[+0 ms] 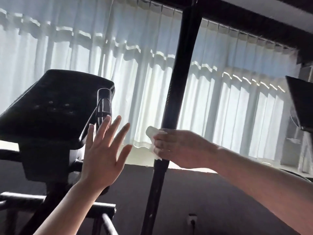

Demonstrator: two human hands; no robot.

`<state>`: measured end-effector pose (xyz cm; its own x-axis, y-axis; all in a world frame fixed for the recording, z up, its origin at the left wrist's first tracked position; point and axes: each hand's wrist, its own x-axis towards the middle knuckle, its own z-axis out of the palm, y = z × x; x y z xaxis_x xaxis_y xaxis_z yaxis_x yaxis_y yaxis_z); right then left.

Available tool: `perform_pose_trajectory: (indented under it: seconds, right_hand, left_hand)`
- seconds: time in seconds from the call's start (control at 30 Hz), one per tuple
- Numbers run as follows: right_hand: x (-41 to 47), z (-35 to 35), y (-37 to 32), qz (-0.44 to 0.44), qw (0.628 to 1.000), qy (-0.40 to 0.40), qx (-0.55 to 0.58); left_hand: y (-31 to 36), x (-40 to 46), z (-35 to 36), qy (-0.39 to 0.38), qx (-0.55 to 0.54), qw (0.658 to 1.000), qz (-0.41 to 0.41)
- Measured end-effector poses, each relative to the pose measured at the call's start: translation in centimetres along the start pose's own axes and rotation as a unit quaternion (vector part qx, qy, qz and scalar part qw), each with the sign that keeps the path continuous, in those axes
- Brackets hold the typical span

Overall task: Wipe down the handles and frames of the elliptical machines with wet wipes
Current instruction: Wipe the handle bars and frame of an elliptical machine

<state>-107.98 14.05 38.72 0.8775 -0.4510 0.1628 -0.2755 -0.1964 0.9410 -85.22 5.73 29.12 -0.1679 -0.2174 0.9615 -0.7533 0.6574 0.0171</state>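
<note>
In the head view, the right hand (176, 148) is gripping a white wet wipe (152, 133) around the tall black handle bar (179, 82) near the middle of the scene. The left hand (103, 150) is hanging open with spread fingers, just right of the console (54, 106). The wipe is looking soft and thin; probably it is handling best when wrapped fully around the stiff bar.

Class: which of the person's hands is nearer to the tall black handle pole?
Right. The right hand wraps a white wet wipe around the handle pole; the left hand is open, held up apart to the pole's left, touching nothing.
</note>
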Motion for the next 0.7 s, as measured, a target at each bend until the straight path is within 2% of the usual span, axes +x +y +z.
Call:
perform_pose_trajectory:
  seconds: [0.07,0.13,0.23,0.37,0.47,0.6,0.63,0.7]
  right_hand:
    - [1.4,-1.3,3.7,0.002,1.000,-0.018,0.014]
    - [2.6,-2.8,8.6,0.031,0.999,0.004,-0.043]
    - [4.1,-6.3,16.2,0.131,0.986,0.042,-0.091]
    - [5.6,-9.4,22.5,0.277,0.953,0.110,-0.056]
    - [6.0,-8.6,22.9,0.311,0.936,0.166,0.005]
    - [4.7,-5.5,18.6,0.367,0.885,0.287,0.018]
    - [4.2,-5.1,16.8,0.369,0.877,0.304,0.042]
    - [3.6,-4.8,12.8,0.315,0.889,0.314,0.107]
  left_hand:
    - [0.4,0.2,-0.5,0.015,-0.023,1.000,-0.013]
    - [0.8,2.1,-1.5,0.061,-0.058,0.996,-0.021]
    - [0.6,7.7,-2.4,0.106,-0.049,0.993,-0.018]
    - [-0.2,12.3,-1.5,0.081,-0.021,0.996,-0.025]
    - [-0.4,12.3,-0.6,0.078,0.014,0.997,0.019]
    - [-0.6,12.1,-0.9,0.095,-0.007,0.995,-0.008]
    - [-0.6,12.1,-1.0,0.089,-0.005,0.996,-0.003]
    - [-0.3,12.0,-1.2,0.073,-0.007,0.997,0.013]
